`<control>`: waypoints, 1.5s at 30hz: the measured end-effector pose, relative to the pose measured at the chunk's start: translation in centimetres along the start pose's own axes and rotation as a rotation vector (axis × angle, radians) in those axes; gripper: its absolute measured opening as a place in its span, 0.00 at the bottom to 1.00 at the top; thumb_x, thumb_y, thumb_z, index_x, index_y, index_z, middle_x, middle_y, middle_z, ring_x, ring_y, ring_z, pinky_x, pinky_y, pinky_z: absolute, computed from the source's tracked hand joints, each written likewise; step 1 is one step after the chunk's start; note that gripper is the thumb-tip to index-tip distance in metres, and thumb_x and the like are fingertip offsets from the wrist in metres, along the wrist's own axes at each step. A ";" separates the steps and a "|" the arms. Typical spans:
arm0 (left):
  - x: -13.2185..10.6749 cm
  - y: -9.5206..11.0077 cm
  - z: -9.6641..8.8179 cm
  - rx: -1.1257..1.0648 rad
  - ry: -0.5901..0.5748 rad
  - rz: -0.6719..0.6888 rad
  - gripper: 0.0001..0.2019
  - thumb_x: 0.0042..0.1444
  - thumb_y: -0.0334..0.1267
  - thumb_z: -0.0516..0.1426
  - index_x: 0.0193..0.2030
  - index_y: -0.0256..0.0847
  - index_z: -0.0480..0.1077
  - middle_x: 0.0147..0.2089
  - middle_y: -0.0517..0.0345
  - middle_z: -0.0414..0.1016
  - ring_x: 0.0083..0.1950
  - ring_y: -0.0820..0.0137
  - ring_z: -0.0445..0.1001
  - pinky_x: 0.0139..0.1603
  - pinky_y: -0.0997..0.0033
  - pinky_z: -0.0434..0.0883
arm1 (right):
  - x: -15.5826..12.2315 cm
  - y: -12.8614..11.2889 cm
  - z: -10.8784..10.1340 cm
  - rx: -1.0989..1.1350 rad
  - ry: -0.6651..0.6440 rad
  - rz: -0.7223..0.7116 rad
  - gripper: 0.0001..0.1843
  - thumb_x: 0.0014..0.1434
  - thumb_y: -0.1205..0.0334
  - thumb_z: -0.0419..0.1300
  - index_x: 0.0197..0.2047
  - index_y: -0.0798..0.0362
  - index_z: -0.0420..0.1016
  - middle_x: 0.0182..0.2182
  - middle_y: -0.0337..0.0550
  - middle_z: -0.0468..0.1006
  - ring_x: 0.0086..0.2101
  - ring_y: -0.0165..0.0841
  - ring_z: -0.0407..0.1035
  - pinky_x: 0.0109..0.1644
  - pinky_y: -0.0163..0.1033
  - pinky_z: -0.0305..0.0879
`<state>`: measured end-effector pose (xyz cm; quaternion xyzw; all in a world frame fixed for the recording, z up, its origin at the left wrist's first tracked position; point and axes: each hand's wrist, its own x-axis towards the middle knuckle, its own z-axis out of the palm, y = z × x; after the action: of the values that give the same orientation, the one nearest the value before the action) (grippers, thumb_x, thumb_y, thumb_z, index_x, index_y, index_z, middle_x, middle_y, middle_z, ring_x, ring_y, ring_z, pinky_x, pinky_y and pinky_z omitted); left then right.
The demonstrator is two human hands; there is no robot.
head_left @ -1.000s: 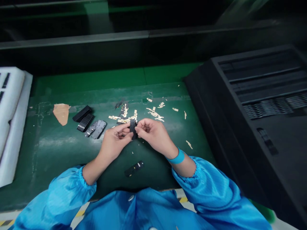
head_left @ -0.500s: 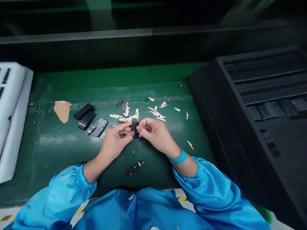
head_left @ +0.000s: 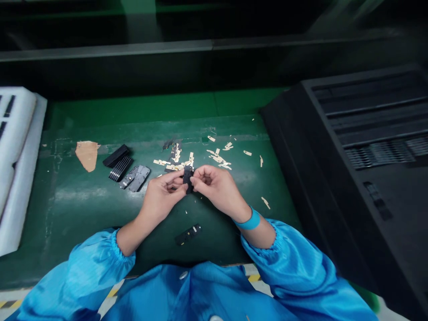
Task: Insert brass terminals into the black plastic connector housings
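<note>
My left hand (head_left: 163,192) pinches a small black plastic part (head_left: 188,179) between thumb and fingers, holding it upright over the green table. At its right edge my right hand (head_left: 216,185) is closed, thumb and index fingertip pressed against it; whether a smaller piece sits between those fingertips is hidden. Just beyond the hands lie loose cream-coloured strips (head_left: 219,157), scattered in two groups. Nearer my body a flat black part (head_left: 188,234) with small light marks rests on the table. To the left of my left hand are several dark grey flat parts (head_left: 137,177).
A stack of black pieces (head_left: 119,162) and a tan scrap (head_left: 86,155) lie on the left of the green table (head_left: 83,218). White foam trays (head_left: 20,178) stand at the left edge. A large black slotted tray (head_left: 354,187) takes up the right side.
</note>
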<state>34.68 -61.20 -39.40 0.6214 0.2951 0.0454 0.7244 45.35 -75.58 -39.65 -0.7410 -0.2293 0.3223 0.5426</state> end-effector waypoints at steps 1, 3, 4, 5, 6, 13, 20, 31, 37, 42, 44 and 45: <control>0.0 0.0 0.0 0.000 -0.002 0.002 0.23 0.45 0.33 0.69 0.51 0.38 0.82 0.34 0.59 0.83 0.33 0.72 0.80 0.38 0.74 0.77 | 0.0 0.0 0.0 0.004 0.000 0.004 0.07 0.58 0.58 0.61 0.32 0.51 0.72 0.24 0.35 0.74 0.25 0.27 0.65 0.29 0.34 0.60; 0.0 0.1 0.0 0.000 -0.004 0.001 0.23 0.45 0.32 0.69 0.51 0.38 0.82 0.33 0.59 0.83 0.34 0.72 0.80 0.37 0.74 0.77 | 0.0 0.0 0.1 0.017 0.001 0.004 0.07 0.58 0.58 0.61 0.32 0.51 0.71 0.24 0.35 0.74 0.25 0.27 0.65 0.29 0.34 0.60; -0.1 0.2 0.0 -0.001 -0.005 0.001 0.23 0.45 0.33 0.69 0.51 0.37 0.82 0.33 0.59 0.83 0.34 0.73 0.80 0.37 0.74 0.77 | -0.1 0.0 0.1 0.020 0.000 0.003 0.07 0.58 0.57 0.61 0.32 0.51 0.71 0.24 0.35 0.73 0.25 0.27 0.65 0.29 0.34 0.60; -0.1 0.2 0.0 -0.002 -0.006 0.002 0.23 0.45 0.33 0.69 0.51 0.37 0.82 0.33 0.59 0.83 0.33 0.73 0.80 0.38 0.74 0.77 | -0.1 0.0 0.1 0.020 0.001 0.002 0.07 0.58 0.57 0.61 0.32 0.51 0.71 0.24 0.34 0.73 0.25 0.27 0.64 0.29 0.34 0.60; -0.1 0.2 0.1 -0.002 -0.007 0.005 0.23 0.45 0.33 0.69 0.51 0.37 0.82 0.34 0.59 0.83 0.33 0.73 0.80 0.38 0.74 0.77 | -0.1 0.0 0.1 0.017 0.002 0.001 0.07 0.58 0.57 0.61 0.32 0.51 0.71 0.24 0.34 0.73 0.24 0.27 0.64 0.29 0.34 0.60; -0.1 -0.1 -0.1 0.020 -0.023 0.053 0.22 0.47 0.33 0.68 0.51 0.38 0.81 0.35 0.58 0.84 0.34 0.72 0.81 0.39 0.72 0.79 | 0.0 -0.1 0.1 0.013 0.011 -0.001 0.08 0.58 0.57 0.61 0.31 0.51 0.71 0.23 0.34 0.72 0.24 0.27 0.64 0.29 0.34 0.60; -0.4 0.0 0.0 0.082 0.001 0.134 0.20 0.48 0.32 0.67 0.50 0.38 0.82 0.35 0.57 0.85 0.34 0.72 0.82 0.37 0.74 0.81 | -0.1 -0.3 0.3 0.036 0.030 -0.005 0.07 0.56 0.58 0.61 0.30 0.51 0.70 0.23 0.34 0.72 0.25 0.27 0.64 0.29 0.34 0.61; -0.8 0.2 -0.1 0.158 -0.009 0.204 0.17 0.52 0.34 0.66 0.50 0.39 0.81 0.42 0.53 0.81 0.36 0.72 0.81 0.36 0.75 0.80 | -0.3 -0.6 0.1 -0.012 0.060 -0.004 0.10 0.56 0.56 0.64 0.29 0.51 0.71 0.22 0.34 0.72 0.23 0.27 0.64 0.28 0.34 0.61; -0.5 0.6 -0.4 0.110 -0.122 0.124 0.12 0.55 0.34 0.66 0.46 0.38 0.75 0.38 0.58 0.76 0.34 0.75 0.78 0.35 0.80 0.75 | 0.2 -0.5 -0.7 0.041 0.009 0.010 0.15 0.54 0.51 0.71 0.38 0.52 0.76 0.27 0.37 0.77 0.26 0.28 0.68 0.31 0.35 0.65; -0.6 1.3 -0.7 0.155 -0.143 0.199 0.16 0.57 0.33 0.64 0.52 0.42 0.71 0.38 0.61 0.76 0.37 0.73 0.80 0.39 0.77 0.77 | -0.1 -1.2 -1.1 0.054 -0.106 -0.092 0.10 0.62 0.56 0.65 0.33 0.52 0.75 0.24 0.34 0.75 0.26 0.27 0.67 0.31 0.33 0.62; -0.5 1.3 -1.0 0.227 -0.133 0.247 0.19 0.58 0.34 0.63 0.57 0.44 0.72 0.43 0.57 0.78 0.40 0.72 0.81 0.42 0.74 0.79 | -0.2 -1.4 -1.2 -0.039 -0.130 -0.129 0.08 0.63 0.59 0.65 0.32 0.52 0.76 0.25 0.33 0.76 0.26 0.26 0.67 0.31 0.33 0.62; -0.5 1.3 -1.1 0.258 -0.129 0.256 0.18 0.59 0.35 0.63 0.57 0.44 0.74 0.46 0.55 0.79 0.41 0.71 0.81 0.43 0.73 0.80 | -0.3 -1.5 -1.2 -0.085 -0.132 -0.141 0.08 0.63 0.61 0.65 0.32 0.51 0.77 0.25 0.34 0.77 0.26 0.26 0.68 0.32 0.33 0.63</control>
<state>34.12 -60.16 -38.06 0.7433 0.1701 0.0591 0.6443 45.98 -76.12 -37.95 -0.7225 -0.3295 0.3216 0.5158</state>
